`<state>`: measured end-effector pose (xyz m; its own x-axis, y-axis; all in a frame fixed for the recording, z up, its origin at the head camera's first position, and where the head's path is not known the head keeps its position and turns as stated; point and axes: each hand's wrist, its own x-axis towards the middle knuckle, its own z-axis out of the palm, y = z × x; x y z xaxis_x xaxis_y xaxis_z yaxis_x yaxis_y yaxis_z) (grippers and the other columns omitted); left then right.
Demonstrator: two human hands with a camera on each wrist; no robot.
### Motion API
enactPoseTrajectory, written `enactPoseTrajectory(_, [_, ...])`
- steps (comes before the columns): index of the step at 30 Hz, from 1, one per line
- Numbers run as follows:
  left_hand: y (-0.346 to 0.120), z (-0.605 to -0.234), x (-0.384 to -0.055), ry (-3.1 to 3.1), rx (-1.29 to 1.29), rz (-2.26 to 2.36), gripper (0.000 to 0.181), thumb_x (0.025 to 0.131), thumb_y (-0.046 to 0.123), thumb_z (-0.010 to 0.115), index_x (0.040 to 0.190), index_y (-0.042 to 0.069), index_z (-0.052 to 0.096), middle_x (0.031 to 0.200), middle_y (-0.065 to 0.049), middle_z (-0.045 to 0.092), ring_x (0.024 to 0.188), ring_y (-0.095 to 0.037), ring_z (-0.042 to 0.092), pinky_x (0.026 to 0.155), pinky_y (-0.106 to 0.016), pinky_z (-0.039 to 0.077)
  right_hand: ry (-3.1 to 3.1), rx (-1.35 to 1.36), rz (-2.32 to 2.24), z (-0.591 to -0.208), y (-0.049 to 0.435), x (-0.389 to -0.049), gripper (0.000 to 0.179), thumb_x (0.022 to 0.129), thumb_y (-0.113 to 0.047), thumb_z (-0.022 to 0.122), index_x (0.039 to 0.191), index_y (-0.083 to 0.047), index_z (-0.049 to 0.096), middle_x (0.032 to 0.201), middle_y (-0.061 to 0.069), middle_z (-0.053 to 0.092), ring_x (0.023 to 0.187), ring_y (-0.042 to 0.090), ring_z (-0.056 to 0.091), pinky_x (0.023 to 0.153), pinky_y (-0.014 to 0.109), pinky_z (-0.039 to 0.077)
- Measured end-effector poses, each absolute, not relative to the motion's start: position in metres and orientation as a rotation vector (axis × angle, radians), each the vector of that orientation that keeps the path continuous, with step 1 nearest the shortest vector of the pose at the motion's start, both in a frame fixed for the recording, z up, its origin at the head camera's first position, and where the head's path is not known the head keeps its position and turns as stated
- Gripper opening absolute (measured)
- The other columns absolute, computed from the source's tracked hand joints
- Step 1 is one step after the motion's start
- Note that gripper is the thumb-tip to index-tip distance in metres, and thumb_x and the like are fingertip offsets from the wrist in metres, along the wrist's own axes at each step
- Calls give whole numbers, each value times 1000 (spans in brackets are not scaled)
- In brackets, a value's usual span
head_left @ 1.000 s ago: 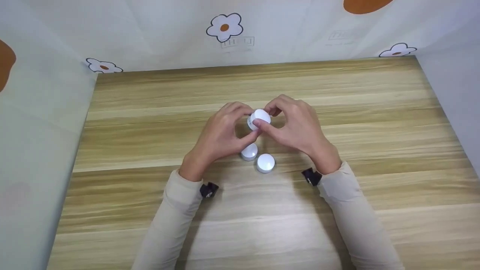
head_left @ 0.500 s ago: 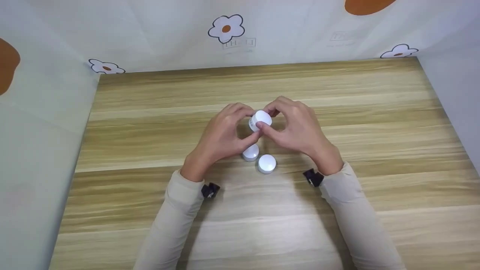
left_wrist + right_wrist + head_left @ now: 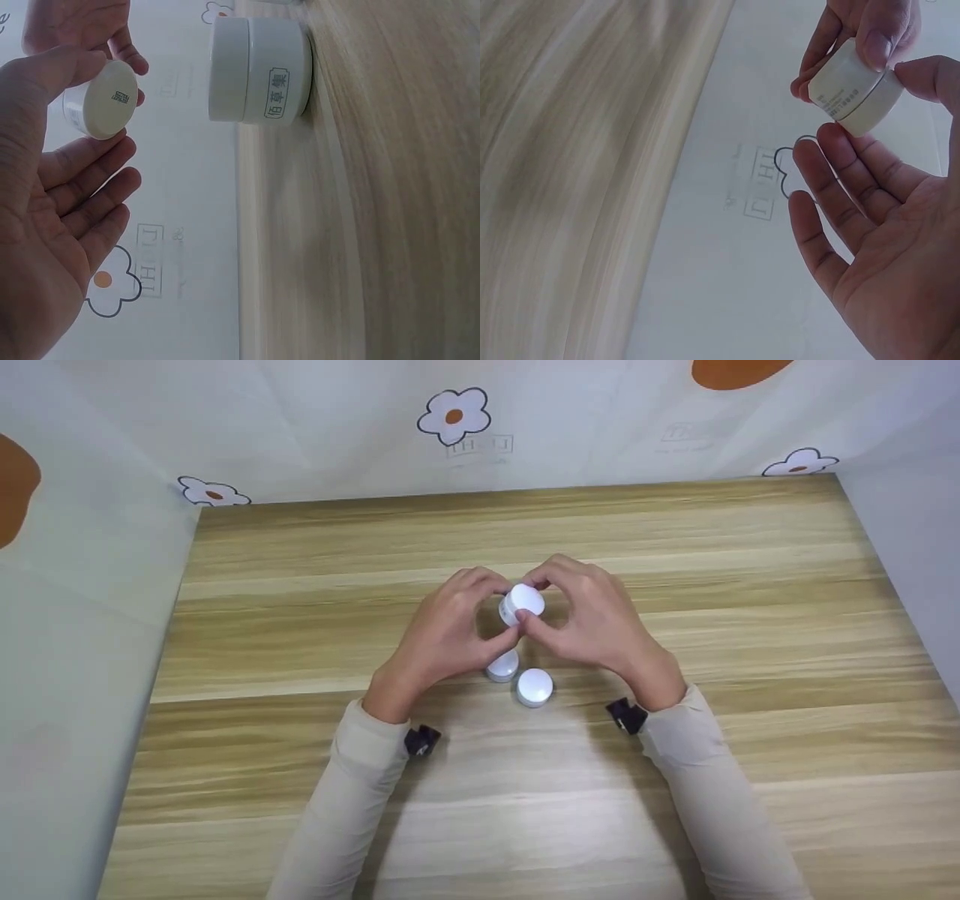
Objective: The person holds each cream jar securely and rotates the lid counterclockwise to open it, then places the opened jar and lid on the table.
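In the head view, the left hand [image 3: 446, 626] grips the body of a white jar [image 3: 507, 613] and the right hand [image 3: 596, 615] pinches its lid [image 3: 527, 598], the jar tilted above the middle of the desk [image 3: 300, 622]. Compared with a second ago, the right thumb has slipped from the lid's left side toward its near edge while the jar has hardly moved, which suggests a twist of the lid. A second jar [image 3: 502, 667] and a third jar [image 3: 535, 688] stand nearer, lids on. The desk is striped wood grain, with a flower-printed sheet [image 3: 337, 427] along the far side. In the left wrist view, the jar's stamped base shows beside the left thumb. In the right wrist view, the right thumb and index hold the lid, the other fingers spread loosely; the lid appears seated, so it has probably not come free.
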<state>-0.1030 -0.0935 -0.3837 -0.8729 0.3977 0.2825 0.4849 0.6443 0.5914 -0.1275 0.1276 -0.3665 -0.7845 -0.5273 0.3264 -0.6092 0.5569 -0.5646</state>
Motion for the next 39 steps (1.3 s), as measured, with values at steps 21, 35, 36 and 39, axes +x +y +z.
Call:
enactPoseTrajectory(21, [-93,-382,-102,-2713,-718,-996,39,94,39,77,121,11,75,123,-3,73,120,-22,65,103,-39,57,-2707,823,957,-365,129,-129,41,90,-53,79,99,-12,81,99,4,79,94,29,75,79,43,56])
enactPoseTrajectory(35, [-93,-384,-103,-2737,-717,-1000,39,93,35,77,123,10,74,125,-4,73,121,-22,65,105,-39,56,-2690,927,981,-366,128,-128,32,92,-43,75,105,-13,79,103,2,77,97,26,75,84,44,58])
enactPoseTrajectory(36, [-93,-384,-103,-2739,-718,-999,39,93,35,77,123,10,74,125,-4,73,121,-22,65,104,-39,56,-2693,933,978,-367,128,-128,32,92,-42,75,106,-14,79,104,2,77,98,25,75,84,44,58])
enactPoseTrajectory(39, [-93,-385,-103,-2736,-722,-1002,39,93,35,78,122,10,74,125,-4,73,120,-22,65,103,-39,57,-2698,950,976,-367,127,-128,30,91,-40,73,107,-15,78,105,1,76,98,24,75,83,43,58])
